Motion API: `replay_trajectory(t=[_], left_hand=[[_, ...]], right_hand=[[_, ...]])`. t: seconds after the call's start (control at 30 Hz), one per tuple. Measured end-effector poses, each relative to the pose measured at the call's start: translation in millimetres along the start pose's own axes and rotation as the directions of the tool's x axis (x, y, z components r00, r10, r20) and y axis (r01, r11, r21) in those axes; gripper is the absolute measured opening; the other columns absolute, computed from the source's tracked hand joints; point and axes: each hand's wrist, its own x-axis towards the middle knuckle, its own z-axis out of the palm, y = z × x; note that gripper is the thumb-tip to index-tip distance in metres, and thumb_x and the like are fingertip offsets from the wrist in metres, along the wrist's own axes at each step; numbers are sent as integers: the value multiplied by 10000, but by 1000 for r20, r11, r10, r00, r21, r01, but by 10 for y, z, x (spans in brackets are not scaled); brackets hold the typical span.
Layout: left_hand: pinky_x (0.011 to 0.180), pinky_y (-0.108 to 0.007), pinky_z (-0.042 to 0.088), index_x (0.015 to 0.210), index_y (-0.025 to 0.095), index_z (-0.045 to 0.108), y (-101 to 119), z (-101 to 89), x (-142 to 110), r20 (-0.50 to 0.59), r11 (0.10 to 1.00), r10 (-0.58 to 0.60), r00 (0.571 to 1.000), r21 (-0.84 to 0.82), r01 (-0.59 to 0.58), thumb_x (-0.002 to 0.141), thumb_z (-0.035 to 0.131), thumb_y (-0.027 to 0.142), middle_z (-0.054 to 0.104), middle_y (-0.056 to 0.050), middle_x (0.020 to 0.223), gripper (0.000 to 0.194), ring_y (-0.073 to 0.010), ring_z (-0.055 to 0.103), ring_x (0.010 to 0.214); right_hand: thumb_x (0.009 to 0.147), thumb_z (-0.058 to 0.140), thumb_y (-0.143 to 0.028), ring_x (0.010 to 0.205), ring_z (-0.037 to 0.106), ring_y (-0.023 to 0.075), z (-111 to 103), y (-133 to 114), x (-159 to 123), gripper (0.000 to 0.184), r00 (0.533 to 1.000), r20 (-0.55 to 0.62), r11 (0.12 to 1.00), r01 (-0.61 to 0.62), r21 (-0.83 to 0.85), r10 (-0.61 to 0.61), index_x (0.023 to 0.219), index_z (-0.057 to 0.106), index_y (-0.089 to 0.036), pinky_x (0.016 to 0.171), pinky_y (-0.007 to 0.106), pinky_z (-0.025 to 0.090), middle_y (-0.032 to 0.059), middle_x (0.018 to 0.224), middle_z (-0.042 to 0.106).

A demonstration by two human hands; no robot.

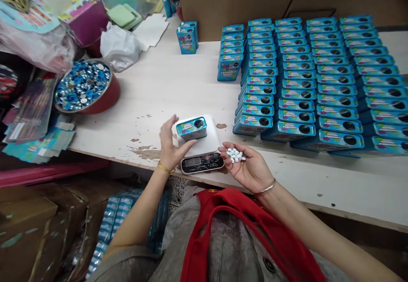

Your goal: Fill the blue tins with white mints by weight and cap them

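A blue candy tin (191, 128) stands on the white plate of a small digital scale (213, 134); a round hole shows in the tin's top. My left hand (172, 146) is open at the tin's left side, thumb and fingers apart; whether they touch it I cannot tell. The scale's display appears to read 0.0. Right of the scale, my right hand (250, 169) is cupped palm up, holding a small heap of white candies (235, 155).
Rows of blue tins (298, 88) with holes in their tops fill the table's right side. Two more tins (187, 40) stand at the back. A red bowl (110, 93) of blue and silver caps is at left, near plastic bags (119, 46). Cardboard boxes (27, 218) sit below.
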Motion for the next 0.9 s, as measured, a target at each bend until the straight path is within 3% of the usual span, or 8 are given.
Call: replay_trajectory(t=[0.07,0.1,0.13,0.2,0.27,0.47,0.67,0.9], left_hand=[[881,-450,473,1313,269,382,243,-65,-128,-83,993,86,993,89,-78,778,680,392,548,-80,1172,624,-240,520,1081],[846,-424,488,1280,278,414,384,-62,-208,-51,987,136,989,95,-131,816,639,369,572,-67,1115,523,-217,538,1027],[810,-383,501,1237,276,452,525,-31,-294,50,978,195,980,65,-198,854,588,345,594,-54,1052,412,-191,557,967],[765,-320,507,1153,226,523,776,108,-461,321,953,289,902,-8,-303,906,495,318,619,-60,989,265,-166,577,899],[721,-291,498,1059,178,583,951,300,-586,474,950,269,839,12,-312,935,421,301,621,-69,914,238,-162,582,830],[646,-244,443,952,168,614,1117,570,-624,614,960,112,781,137,-245,956,318,243,573,-60,875,306,-152,558,787],[654,-256,460,863,166,593,1096,551,-613,613,963,170,771,63,-262,943,306,226,546,-62,876,304,-150,541,750],[710,-257,521,929,178,563,1036,352,-394,385,949,289,877,-234,-210,877,483,153,534,-60,871,99,-163,574,820]], right_hand=[[831,485,-159,721,699,158,-69,57,-36,203,1000,13,999,6,34,-7,861,670,-83,588,197,568,135,798,728],[825,484,-148,755,705,165,-101,88,-56,203,1000,20,999,5,45,-6,868,671,-83,623,209,577,135,814,733],[826,473,-143,779,708,169,-129,120,-77,213,1000,21,999,1,53,-2,877,672,-87,655,224,583,133,832,737],[845,430,-144,824,707,173,-180,180,-120,253,1000,-4,998,-16,58,16,893,674,-100,721,260,587,121,867,743],[866,389,-158,886,699,179,-225,225,-159,292,998,-49,998,-22,60,25,896,676,-113,789,290,577,111,898,744],[869,410,-190,1010,662,199,-353,251,-212,271,999,-44,996,-11,89,15,938,672,-174,922,393,521,65,956,742],[861,410,-187,985,667,199,-415,252,-218,261,1000,-2,994,-26,103,26,907,666,-165,898,388,531,68,950,739],[872,377,-159,659,683,127,-282,232,-159,280,999,45,989,-13,149,6,881,654,-118,673,253,584,51,736,722]])
